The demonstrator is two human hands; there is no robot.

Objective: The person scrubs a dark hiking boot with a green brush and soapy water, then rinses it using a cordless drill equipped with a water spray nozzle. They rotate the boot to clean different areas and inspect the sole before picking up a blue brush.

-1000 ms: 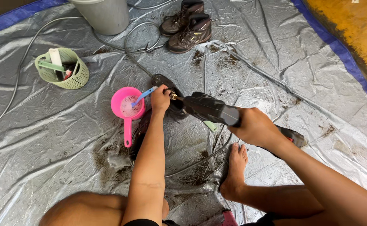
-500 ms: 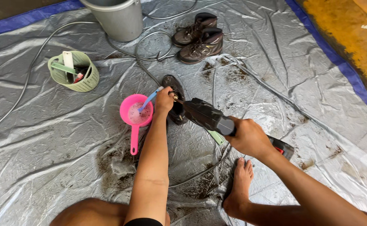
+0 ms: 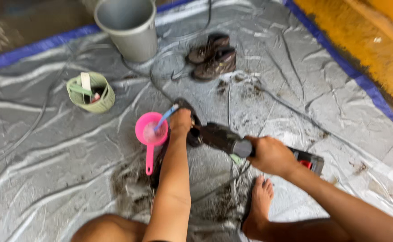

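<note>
My left hand (image 3: 181, 123) grips a blue-handled brush (image 3: 166, 116) and rests on a dark muddy shoe (image 3: 190, 109) lying on the grey tarp. The brush head reaches over a pink scoop (image 3: 150, 132) with water in it, just left of the shoe. My right hand (image 3: 270, 154) is closed around a black handheld power tool (image 3: 221, 136). The tool's nose points at the shoe, right beside my left hand, and its battery end (image 3: 308, 160) sticks out behind my wrist.
A pair of brown boots (image 3: 212, 56) stands at the back, next to a grey bucket (image 3: 129, 27). A green basket (image 3: 91, 92) with small items sits at left. Thin hoses (image 3: 160, 71) snake over the muddy tarp (image 3: 48, 148). My bare foot (image 3: 259, 206) rests below the tool.
The view has tilted, so everything sits lower in frame. Both hands keep their grips, with the tool still aimed at the shoe.
</note>
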